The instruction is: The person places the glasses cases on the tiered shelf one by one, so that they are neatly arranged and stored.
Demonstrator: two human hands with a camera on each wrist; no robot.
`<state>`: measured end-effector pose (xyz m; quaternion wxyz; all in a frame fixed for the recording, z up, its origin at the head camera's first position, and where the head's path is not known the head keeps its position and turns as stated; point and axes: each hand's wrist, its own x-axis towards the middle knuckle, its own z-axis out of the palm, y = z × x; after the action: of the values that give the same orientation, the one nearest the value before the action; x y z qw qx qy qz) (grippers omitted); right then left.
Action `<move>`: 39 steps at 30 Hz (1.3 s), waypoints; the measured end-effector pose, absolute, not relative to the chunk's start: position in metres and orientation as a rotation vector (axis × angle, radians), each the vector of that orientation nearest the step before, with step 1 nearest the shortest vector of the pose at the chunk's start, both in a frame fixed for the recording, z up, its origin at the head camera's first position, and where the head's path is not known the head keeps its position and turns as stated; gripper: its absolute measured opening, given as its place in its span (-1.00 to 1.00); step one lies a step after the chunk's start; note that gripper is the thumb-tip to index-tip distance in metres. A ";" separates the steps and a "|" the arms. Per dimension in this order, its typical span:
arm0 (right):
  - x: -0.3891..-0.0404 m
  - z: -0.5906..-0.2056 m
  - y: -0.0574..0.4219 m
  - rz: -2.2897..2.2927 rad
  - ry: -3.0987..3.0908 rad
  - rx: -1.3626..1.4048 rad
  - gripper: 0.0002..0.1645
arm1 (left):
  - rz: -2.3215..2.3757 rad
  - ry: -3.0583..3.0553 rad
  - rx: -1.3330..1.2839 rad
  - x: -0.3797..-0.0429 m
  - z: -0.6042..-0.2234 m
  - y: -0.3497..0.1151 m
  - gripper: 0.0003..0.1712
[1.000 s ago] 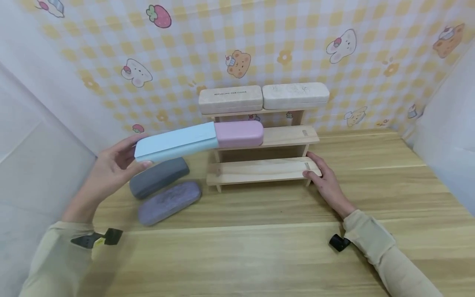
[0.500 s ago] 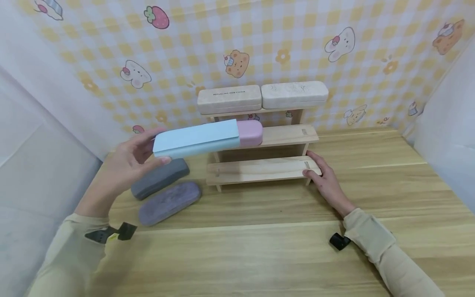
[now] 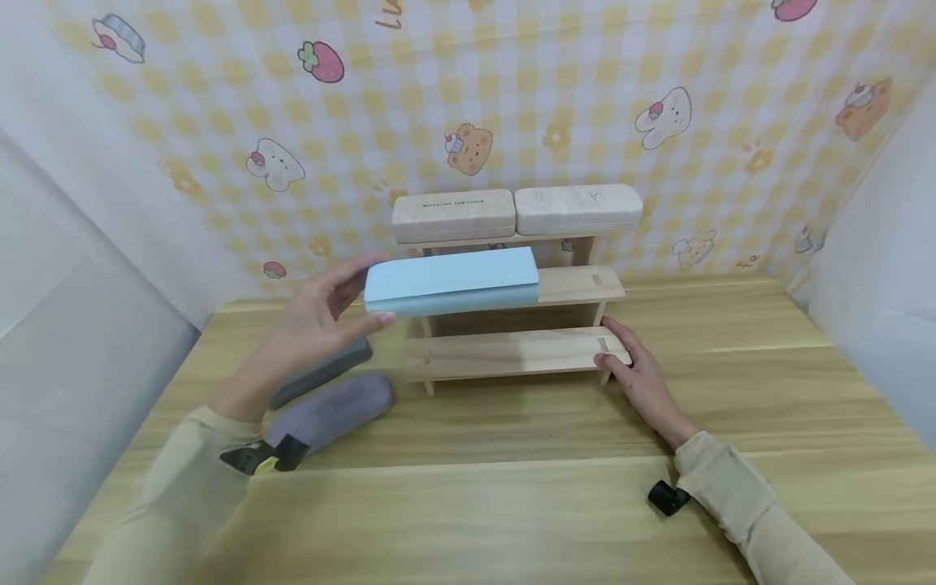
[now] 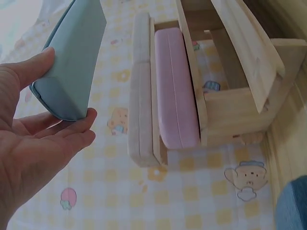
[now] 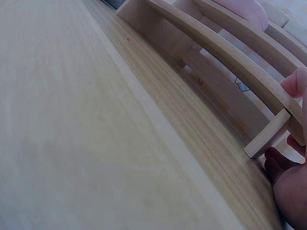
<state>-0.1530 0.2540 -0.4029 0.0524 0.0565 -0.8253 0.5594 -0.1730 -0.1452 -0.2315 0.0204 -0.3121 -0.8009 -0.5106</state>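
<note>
A light blue glasses case [image 3: 449,280] hangs in front of the middle tier of a wooden three-tier rack [image 3: 504,353]. My left hand [image 3: 314,317] pinches its left end, thumb in front and fingers behind. In the left wrist view, the blue case [image 4: 76,57] is apart from the rack. A pink glasses case [image 4: 177,88] lies on the left part of the middle tier; in the head view the blue case hides it. My right hand [image 3: 639,386] grips the right end of the lowest tier, thumb on top.
Two pale glasses cases, a beige one [image 3: 453,215] and a whitish one [image 3: 578,209], sit side by side on the top tier. Left of the rack, a dark grey case [image 3: 329,370] and a purple-grey case [image 3: 336,410] lie on the wooden table [image 3: 512,520].
My left hand has carried the blue case rightward, and it now covers the pink case in the head view. The right hand has kept its grip on the rack. The head view has tilted slightly.
</note>
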 end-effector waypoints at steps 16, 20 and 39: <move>-0.153 -0.402 0.256 1.686 -2.522 0.187 -0.30 | -1.586 -2.503 -1.050 -0.187 -0.243 -0.073 -0.27; -0.152 -0.403 0.257 1.700 -2.503 0.191 -0.31 | -1.496 -2.463 -1.119 -0.192 -0.248 -0.057 -0.29; -0.156 -0.404 0.253 1.734 -2.497 0.180 -0.31 | -1.154 -2.587 -1.058 -0.208 -0.255 -0.007 -0.25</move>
<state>-0.1564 0.2534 -0.4036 0.0482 0.0590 -0.8190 0.5687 -0.2084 -0.0072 -0.2549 0.0591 -0.3493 -0.8540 -0.3811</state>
